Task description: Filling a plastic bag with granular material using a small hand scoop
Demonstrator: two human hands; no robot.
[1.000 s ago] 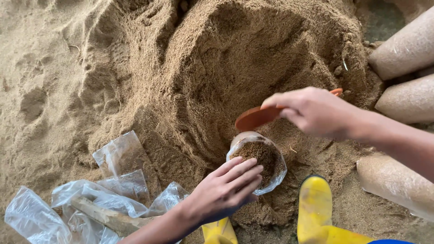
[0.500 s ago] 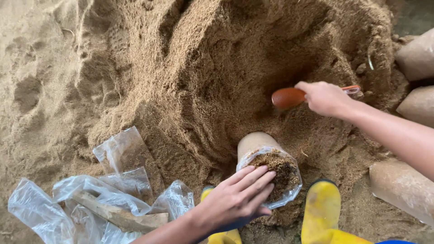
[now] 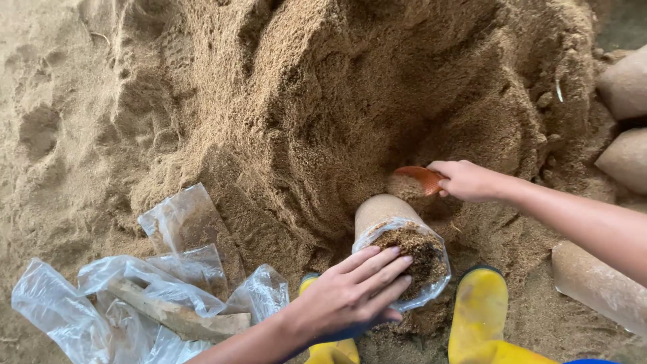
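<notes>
Fingers of left hand (image 3: 350, 296) grip clear bag (image 3: 404, 253) of coarse sawdust; right hand (image 3: 468, 180) clasps orange scoop (image 3: 419, 178).

Soft, even daylight falls from above, warm in tone and fairly bright. Shadows are shallow and gather in the hollows of the sawdust heap (image 3: 350, 101). Mild glare glints on the crumpled plastic bags (image 3: 121, 290). Focus is sharp overall, with slight softness and stretch toward the corners.

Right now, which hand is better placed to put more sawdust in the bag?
The right hand, probably: it holds the orange scoop dug into the sawdust pile. The left hand holds the bag open.
</notes>
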